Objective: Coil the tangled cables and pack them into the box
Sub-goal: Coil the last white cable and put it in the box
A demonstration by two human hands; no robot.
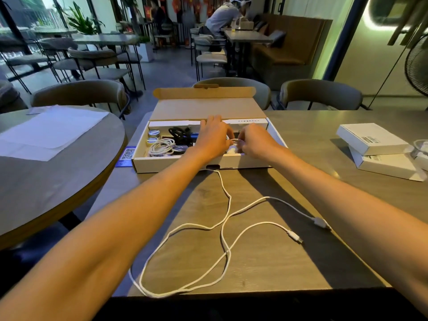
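Together both hands' fingers (231,140) pinch white cable (235,141).

One head-worn wide view looks forward and down, close over the table (266,262)

Not much to report on the person themselves — two bare forearms come in from the bottom corners, no sleeves showing anywhere in view, so whatever top is worn ends above the frame edge. No watch, no bracelet, no gloves. The left hand (212,135) and right hand (253,141) are bare too — no rings that I can make out, though the fingers are a bit blurred. Arms look slim, long from the wide-angle lens.
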